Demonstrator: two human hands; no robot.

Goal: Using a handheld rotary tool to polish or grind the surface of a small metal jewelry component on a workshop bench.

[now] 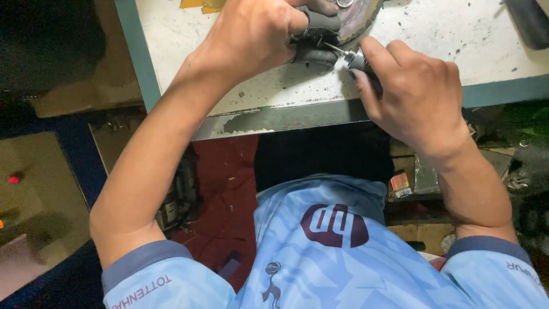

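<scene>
White scuffed workbench point(434, 34), dim surroundings

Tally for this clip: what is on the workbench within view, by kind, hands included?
Hands: 2, left hand and right hand
Hand tools: 1, thin-tipped tool in the right hand
Dark workpieces: 1, dark part gripped by the left hand
Yellow scraps: 1, yellow piece at the bench's far edge
Dark objects at the far right corner: 1, dark object
Total: 6

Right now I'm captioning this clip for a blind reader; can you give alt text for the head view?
Seen from above, the left hand holds a dark part on a worn white bench, while the right hand presses a small rotary tool against it. The person wears a light blue shirt.
</scene>
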